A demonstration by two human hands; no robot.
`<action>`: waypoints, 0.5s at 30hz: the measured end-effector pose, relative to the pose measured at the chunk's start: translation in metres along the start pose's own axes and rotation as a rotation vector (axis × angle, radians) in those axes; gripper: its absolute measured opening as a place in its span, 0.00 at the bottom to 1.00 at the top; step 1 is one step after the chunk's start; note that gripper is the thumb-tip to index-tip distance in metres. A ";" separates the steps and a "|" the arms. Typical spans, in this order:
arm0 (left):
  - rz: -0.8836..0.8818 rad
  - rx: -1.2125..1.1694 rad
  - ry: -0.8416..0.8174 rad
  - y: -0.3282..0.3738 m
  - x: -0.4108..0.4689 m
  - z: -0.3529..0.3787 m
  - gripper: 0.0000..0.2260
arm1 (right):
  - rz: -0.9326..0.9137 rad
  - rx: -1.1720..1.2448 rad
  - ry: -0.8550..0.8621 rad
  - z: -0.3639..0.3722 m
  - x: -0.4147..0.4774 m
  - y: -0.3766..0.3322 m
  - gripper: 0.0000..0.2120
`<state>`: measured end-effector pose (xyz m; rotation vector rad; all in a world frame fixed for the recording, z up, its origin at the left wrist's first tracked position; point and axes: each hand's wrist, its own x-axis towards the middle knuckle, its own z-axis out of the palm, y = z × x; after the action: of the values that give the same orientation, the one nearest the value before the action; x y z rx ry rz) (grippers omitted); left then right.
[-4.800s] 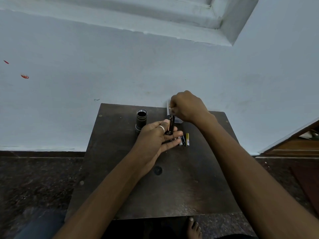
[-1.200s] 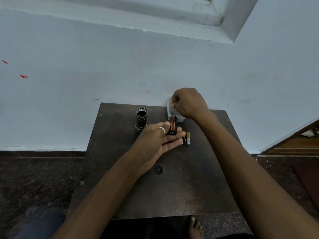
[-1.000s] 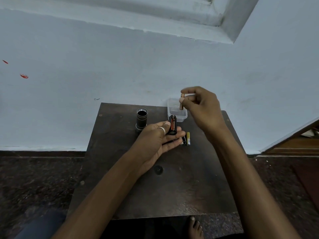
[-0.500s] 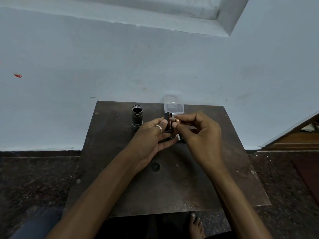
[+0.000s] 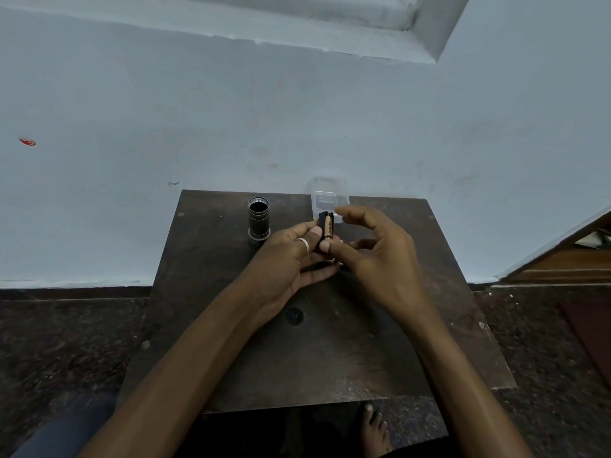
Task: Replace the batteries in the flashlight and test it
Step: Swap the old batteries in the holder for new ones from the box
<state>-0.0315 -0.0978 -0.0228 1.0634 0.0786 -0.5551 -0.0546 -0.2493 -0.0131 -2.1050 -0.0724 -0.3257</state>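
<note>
My left hand, with a ring on one finger, holds a black battery holder upright over the table. A copper-coloured battery lies in the holder's front slot. My right hand is beside it with fingers spread; its thumb tip touches the battery's near end and its index finger arches over the far end. The black flashlight body stands open end up at the table's back left. The loose batteries that lay on the table are hidden behind my right hand.
A small clear plastic box sits at the back edge of the dark wooden table, against the pale wall. A small dark round cap lies mid-table. A bare foot shows below the front edge.
My right hand lifted a copper battery out of the clear box, carried it to the holder and set it in the slot. Its fingers have now spread. My left hand stayed in place.
</note>
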 end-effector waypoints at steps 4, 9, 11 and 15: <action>-0.028 0.024 -0.050 0.002 -0.004 0.003 0.15 | 0.093 0.120 -0.093 -0.011 0.003 -0.001 0.29; -0.038 0.032 -0.008 0.000 -0.004 0.006 0.16 | 0.078 0.114 -0.129 -0.010 0.000 -0.001 0.32; -0.031 0.031 0.016 -0.001 -0.003 0.005 0.15 | 0.047 0.090 -0.127 -0.008 0.000 0.000 0.34; -0.013 0.036 0.034 -0.001 -0.003 0.003 0.14 | 0.012 0.075 -0.122 -0.007 0.000 0.000 0.34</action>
<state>-0.0349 -0.0999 -0.0213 1.1087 0.1056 -0.5518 -0.0560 -0.2552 -0.0091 -2.0485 -0.1420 -0.1847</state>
